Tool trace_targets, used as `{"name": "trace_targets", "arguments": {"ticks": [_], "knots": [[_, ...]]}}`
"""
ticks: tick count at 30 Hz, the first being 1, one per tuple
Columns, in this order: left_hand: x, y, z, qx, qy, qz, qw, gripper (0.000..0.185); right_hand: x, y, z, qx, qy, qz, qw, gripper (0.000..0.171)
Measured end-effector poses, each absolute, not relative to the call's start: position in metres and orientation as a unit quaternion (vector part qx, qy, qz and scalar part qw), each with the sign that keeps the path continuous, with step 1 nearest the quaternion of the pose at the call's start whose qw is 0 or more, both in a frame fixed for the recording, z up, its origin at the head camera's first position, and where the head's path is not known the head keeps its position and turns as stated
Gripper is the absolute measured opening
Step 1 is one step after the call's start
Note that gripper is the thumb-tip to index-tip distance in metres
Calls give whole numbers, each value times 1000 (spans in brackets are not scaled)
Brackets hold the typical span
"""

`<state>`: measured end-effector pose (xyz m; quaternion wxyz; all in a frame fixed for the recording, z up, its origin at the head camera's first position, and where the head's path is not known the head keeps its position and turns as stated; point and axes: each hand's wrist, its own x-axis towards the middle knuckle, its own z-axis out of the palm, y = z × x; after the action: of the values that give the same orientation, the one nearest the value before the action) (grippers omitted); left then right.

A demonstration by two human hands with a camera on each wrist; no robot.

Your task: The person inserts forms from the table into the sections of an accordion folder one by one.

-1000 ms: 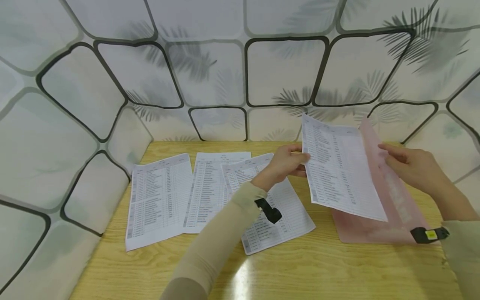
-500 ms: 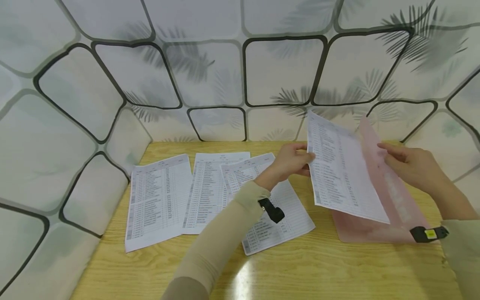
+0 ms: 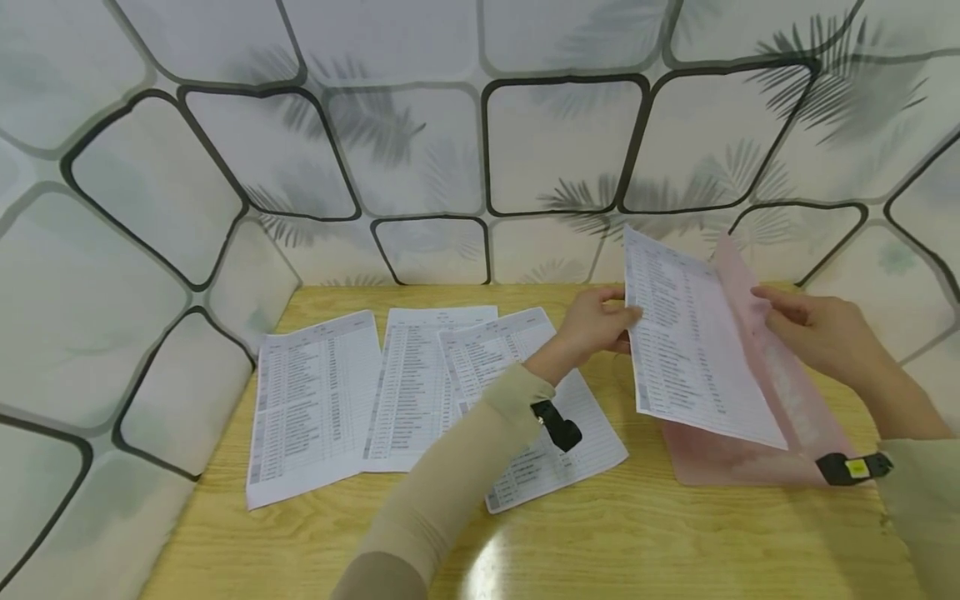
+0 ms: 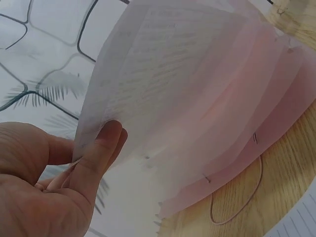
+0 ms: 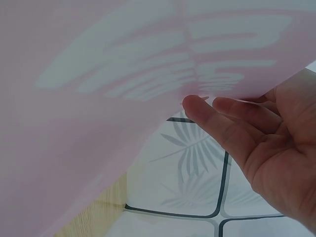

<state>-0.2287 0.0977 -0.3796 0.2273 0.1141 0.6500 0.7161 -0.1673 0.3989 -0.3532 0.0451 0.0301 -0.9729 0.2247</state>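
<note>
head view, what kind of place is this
Probably a small desk booth for paperwork: a wooden table walled by leaf-patterned panels, with printed sheets laid out beside a pink folder.

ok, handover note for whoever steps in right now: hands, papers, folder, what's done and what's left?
Left hand: pinches the left edge of one printed sheet, held tilted up against the open pink folder.
Right hand: holds the folder's raised flap open at its edge.
Folder's lower part lies on the wooden table, right side.
Done: by the look of it, nothing filed yet; the held sheet is only at the folder's mouth.
Left: probably seat that sheet, then the three sheets lying overlapped on the table's left.
</note>
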Motion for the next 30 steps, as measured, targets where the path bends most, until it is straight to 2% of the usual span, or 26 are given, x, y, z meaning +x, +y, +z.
{"name": "trace_targets", "arguments": {"ticks": [12, 30], "knots": [[-222, 113, -383, 65, 636, 731, 240, 34, -164, 396, -350, 35, -971, 229, 64, 44], [-211, 139, -400, 82, 585, 753, 288, 32, -165, 391, -348, 40, -970, 232, 56, 44]]}}
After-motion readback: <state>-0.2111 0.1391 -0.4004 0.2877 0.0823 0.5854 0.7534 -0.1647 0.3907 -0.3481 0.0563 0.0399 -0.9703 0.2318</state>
